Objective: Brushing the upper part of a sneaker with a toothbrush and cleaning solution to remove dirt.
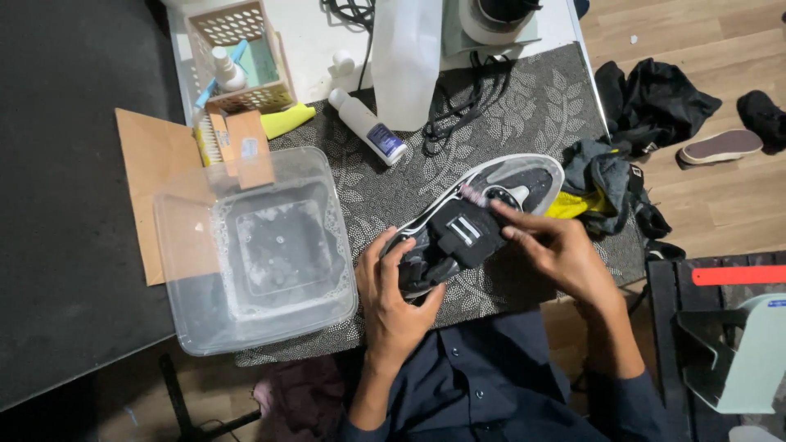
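Black and grey, that is the low sports shoe with the white-edged sole [475, 225] we have in hand, seen from the head camera looking straight down. It lies on its side over the dark mat with the pale leaf pattern [532, 106], toe toward us on the left, heel up and to the right. Our left hand [397, 299] cups the toe end, fingers curled over the top and thumb underneath, firmly grasping the shoe. Our right hand [557, 245] comes in from the right, fingertips pinched at the tongue area just beside a small pinkish piece there; whether it grips that piece or only presses on it, we cannot tell.

Just left of the shoe sits the clear plastic tub holding foamy water [258, 254], resting partly on the mat and partly on a flat brown cardboard sheet [155, 164]. Behind it stands a beige lattice basket [237, 53] with a small white bottle inside. A white squeeze bottle with a blue label [368, 127] lies tilted on the mat, near a yellow cloth [286, 121]. To the right of the heel, a crumpled grey and yellow garment [602, 184] hangs at the mat's edge. Further right, on the wooden floor [704, 49], lie a black cloth heap [655, 102] and a loose dark insole [720, 147].
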